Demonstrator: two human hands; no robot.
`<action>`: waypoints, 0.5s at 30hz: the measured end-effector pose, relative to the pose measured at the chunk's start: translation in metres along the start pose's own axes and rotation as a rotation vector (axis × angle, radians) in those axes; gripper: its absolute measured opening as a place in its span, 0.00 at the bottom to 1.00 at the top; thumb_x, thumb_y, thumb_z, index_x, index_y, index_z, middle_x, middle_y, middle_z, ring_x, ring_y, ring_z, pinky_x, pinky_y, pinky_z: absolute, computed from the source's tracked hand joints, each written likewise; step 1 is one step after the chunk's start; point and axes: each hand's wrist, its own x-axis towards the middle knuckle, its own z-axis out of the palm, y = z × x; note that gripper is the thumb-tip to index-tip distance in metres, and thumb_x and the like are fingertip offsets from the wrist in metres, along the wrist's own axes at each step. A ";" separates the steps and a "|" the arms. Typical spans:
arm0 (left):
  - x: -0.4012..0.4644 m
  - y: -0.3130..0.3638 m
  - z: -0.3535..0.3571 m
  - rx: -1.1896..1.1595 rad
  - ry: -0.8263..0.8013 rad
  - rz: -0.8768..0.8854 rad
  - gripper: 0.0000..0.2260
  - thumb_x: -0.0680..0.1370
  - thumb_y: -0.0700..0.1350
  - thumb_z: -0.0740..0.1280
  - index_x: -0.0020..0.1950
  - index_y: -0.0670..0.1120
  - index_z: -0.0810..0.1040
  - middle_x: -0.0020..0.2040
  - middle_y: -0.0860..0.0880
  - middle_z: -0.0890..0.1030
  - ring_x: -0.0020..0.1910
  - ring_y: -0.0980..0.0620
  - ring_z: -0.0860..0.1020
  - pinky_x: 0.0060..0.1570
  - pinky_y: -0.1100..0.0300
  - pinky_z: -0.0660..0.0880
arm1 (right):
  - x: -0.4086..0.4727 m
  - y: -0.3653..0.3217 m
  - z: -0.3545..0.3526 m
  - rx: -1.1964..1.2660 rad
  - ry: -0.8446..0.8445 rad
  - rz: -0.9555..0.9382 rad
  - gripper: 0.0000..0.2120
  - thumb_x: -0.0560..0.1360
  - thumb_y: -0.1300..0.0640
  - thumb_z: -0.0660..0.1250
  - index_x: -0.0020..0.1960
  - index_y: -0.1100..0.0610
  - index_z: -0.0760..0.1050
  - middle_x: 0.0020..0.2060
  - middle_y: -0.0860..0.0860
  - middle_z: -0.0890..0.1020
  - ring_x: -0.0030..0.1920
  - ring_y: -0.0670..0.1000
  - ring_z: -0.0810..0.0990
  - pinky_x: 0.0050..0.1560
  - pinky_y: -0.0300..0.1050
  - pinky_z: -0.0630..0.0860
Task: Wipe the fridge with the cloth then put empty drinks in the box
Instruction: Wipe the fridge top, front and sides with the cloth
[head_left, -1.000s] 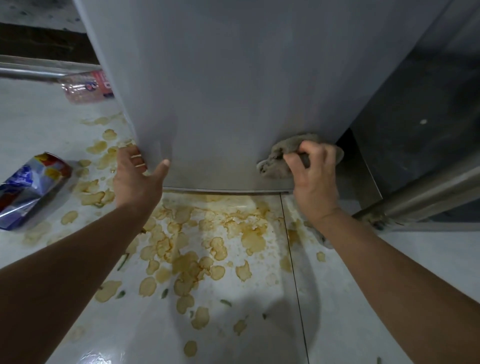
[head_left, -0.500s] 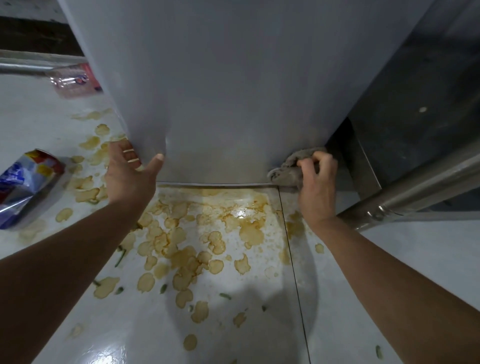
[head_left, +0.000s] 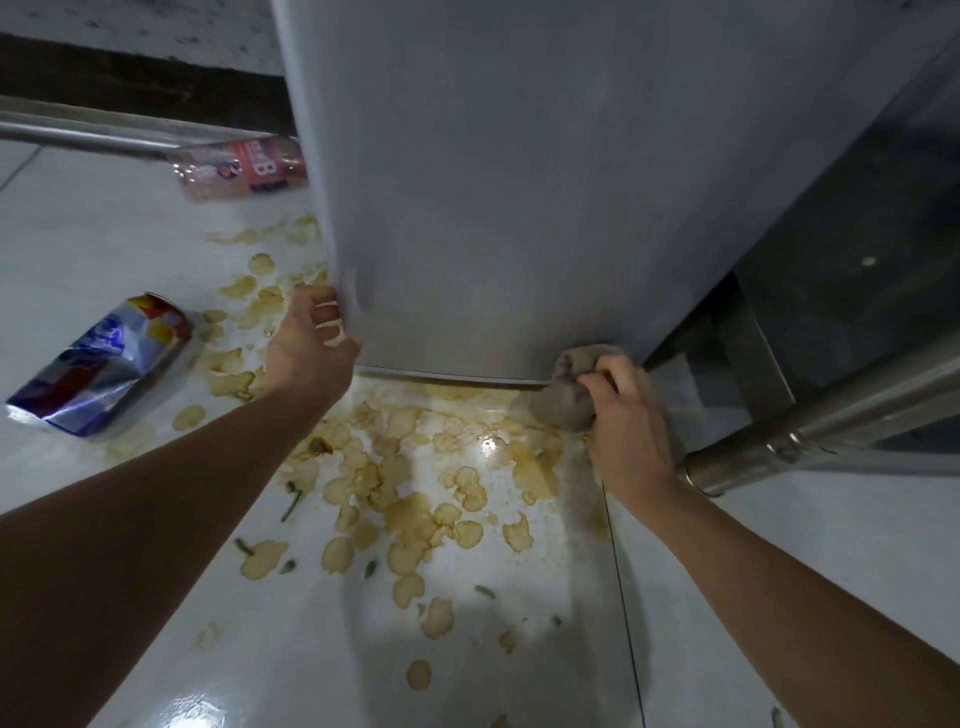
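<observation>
Right grip (head_left: 631, 415) bunched round cloth (head_left: 569, 387), pressed at fridge (head_left: 519, 208) bottom right corner. Left grip (head_left: 311, 348) curled on fridge's left edge, bracing. Crushed can (head_left: 104, 371) and bottle (head_left: 241, 169) lying on floor (head_left: 519, 649) off left, nearer left grip.

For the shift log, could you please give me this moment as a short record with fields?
surface being wiped: grey fridge, at its bottom right corner
cloth: grey cloth, bunched, against the fridge's lower edge
right hand: right hand grips the cloth
left hand: left hand holds the fridge's lower left edge
empty drinks: crushed can and plastic bottle, both lying on the floor
floor: white tiles with brown spill stains
box: not in view
</observation>
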 end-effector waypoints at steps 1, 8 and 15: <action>0.001 -0.001 -0.003 0.014 -0.012 -0.002 0.18 0.75 0.36 0.66 0.62 0.48 0.71 0.59 0.50 0.78 0.56 0.50 0.78 0.58 0.51 0.75 | 0.000 -0.013 -0.001 0.023 0.043 -0.081 0.18 0.67 0.72 0.67 0.56 0.63 0.76 0.58 0.57 0.74 0.51 0.59 0.74 0.42 0.52 0.79; 0.009 -0.016 -0.028 0.008 -0.259 -0.045 0.27 0.73 0.24 0.53 0.65 0.45 0.72 0.64 0.47 0.76 0.65 0.50 0.72 0.61 0.60 0.69 | 0.025 -0.098 0.022 -0.054 0.109 -0.572 0.18 0.69 0.64 0.57 0.54 0.62 0.79 0.55 0.56 0.78 0.47 0.54 0.67 0.39 0.47 0.77; 0.020 -0.032 -0.047 0.055 -0.256 -0.049 0.29 0.71 0.23 0.52 0.65 0.46 0.72 0.63 0.48 0.76 0.65 0.51 0.71 0.63 0.60 0.68 | 0.049 -0.160 0.054 -0.207 0.005 -0.697 0.18 0.66 0.64 0.62 0.55 0.61 0.79 0.56 0.55 0.78 0.45 0.55 0.64 0.42 0.47 0.76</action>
